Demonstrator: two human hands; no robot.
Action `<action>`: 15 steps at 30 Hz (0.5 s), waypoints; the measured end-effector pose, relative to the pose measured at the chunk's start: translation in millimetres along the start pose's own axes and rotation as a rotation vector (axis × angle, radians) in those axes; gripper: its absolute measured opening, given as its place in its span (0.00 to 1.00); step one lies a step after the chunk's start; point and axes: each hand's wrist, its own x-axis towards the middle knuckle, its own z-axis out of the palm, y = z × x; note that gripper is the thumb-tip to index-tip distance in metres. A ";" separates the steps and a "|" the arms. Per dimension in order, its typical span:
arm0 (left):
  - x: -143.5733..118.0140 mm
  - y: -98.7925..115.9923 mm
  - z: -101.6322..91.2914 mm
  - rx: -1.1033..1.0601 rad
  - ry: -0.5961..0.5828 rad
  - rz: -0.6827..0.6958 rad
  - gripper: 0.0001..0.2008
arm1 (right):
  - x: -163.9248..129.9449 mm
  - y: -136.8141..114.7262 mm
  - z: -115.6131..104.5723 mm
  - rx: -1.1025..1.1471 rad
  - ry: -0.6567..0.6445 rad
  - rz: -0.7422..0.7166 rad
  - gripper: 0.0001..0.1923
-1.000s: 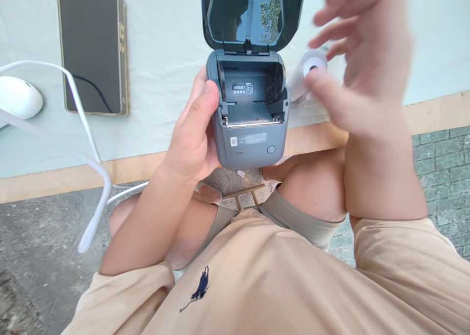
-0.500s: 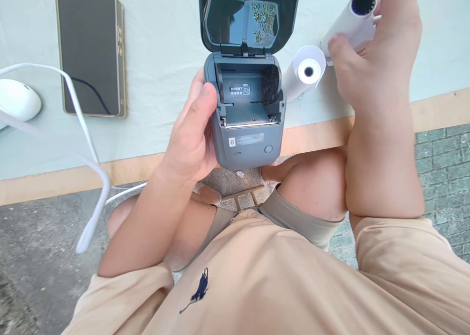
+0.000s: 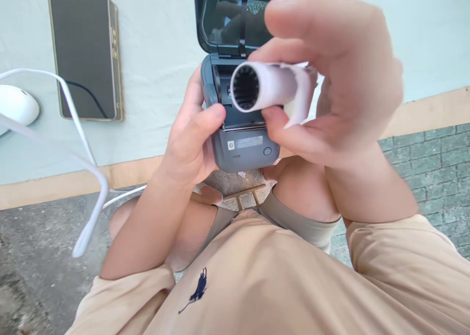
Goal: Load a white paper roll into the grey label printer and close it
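Head view, single entry.

Item 1: white paper roll with a dark ribbed core [image 3: 270,86]. Half a second ago it was held high at the right, above the desk; now it sits in front of the open printer, close to the camera, lying crosswise with its hollow end facing left. A loose flap of paper hangs from its right part. A second white roll that lay on the desk earlier is now hidden behind the hand.

Item 2: right hand [image 3: 341,95]. Fingers clasped about the roll: thumb pressed under it, index finger [image 3: 304,11] arched over the top, remaining fingers behind the paper flap. The hand has come leftward and down since the earlier picture.

Item 3: small grey box-shaped label printer [image 3: 244,146], lid [image 3: 220,21] tipped up and back. Position unchanged, at the near edge of the desk. The roll covers most of its open bay.

Item 4: left hand [image 3: 193,139]. Fingers wrapped on the printer's left side, thumb on the upper front edge, as before.

Item 5: pale green desk [image 3: 157,80] with wooden rim. It carries a dark tablet in a gold-edged case [image 3: 84,56], a white mouse [image 3: 16,105] and a white cable [image 3: 79,124].
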 end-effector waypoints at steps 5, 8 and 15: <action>1.5 -5.1 -8.0 0.011 -0.080 0.029 0.21 | 0.0 -10.2 2.0 -0.199 0.056 -0.099 0.10; 2.2 -7.4 -9.7 0.022 -0.048 0.012 0.20 | 2.3 -1.9 4.1 -0.251 0.073 -0.181 0.07; 5.7 -9.7 -6.7 0.048 -0.021 0.040 0.21 | -4.0 2.2 6.4 -0.235 0.252 -0.415 0.10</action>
